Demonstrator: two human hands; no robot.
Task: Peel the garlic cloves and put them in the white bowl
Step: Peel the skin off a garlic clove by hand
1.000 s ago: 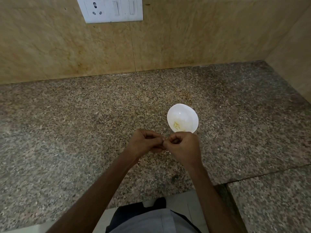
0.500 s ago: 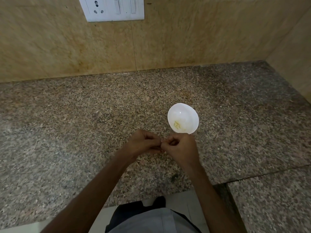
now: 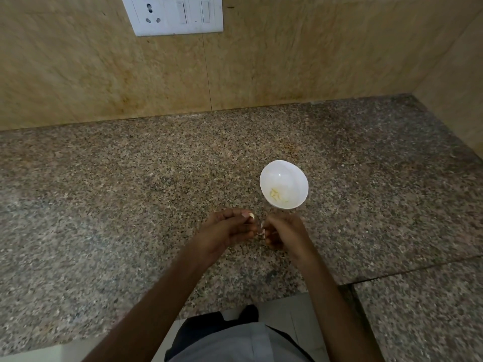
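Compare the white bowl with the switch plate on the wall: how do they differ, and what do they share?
The bowl is round; the switch plate is rectangular. The bowl stands on the counter; the plate is fixed to the wall. The bowl holds pale garlic pieces; the plate bears a socket and switches. Both are white.

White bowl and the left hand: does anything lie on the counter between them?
No. In the head view, only bare speckled granite counter shows between the white bowl and the left hand; no clove or peel lies there.
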